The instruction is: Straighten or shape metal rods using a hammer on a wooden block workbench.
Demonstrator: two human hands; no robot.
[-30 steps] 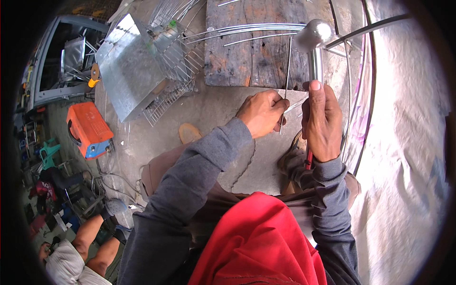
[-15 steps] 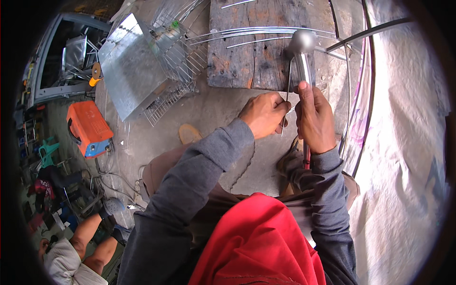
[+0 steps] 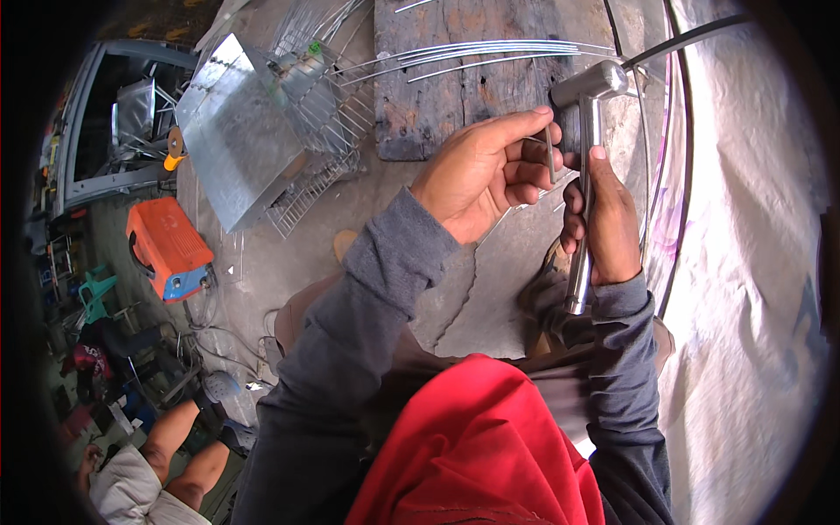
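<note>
My right hand (image 3: 612,223) is wrapped round the shiny handle of a metal hammer (image 3: 604,80), thumb laid along the shaft. The hammer's cylindrical head lies sideways beyond the hand, over the right edge of a dark, scarred wooden block (image 3: 477,101). Just left of the handle, my left hand (image 3: 481,171) pinches a thin metal rod (image 3: 550,156) between thumb and fingers, palm partly turned up. The rod looks short from this angle. Several straight metal rods (image 3: 490,58) lie across the top of the block.
A sheet-metal box (image 3: 241,131) and wire racks (image 3: 315,188) stand left of the block. Farther left is an orange welding machine (image 3: 171,241) with cables. Another person (image 3: 149,464) sits at lower left. A pale sheet (image 3: 744,306) hangs on the right, beside thin curved metal bars (image 3: 687,39).
My left hand has risen and turned its palm up, tilting the rod. The hammer has moved slightly right, and its head has rotated to lie sideways.
</note>
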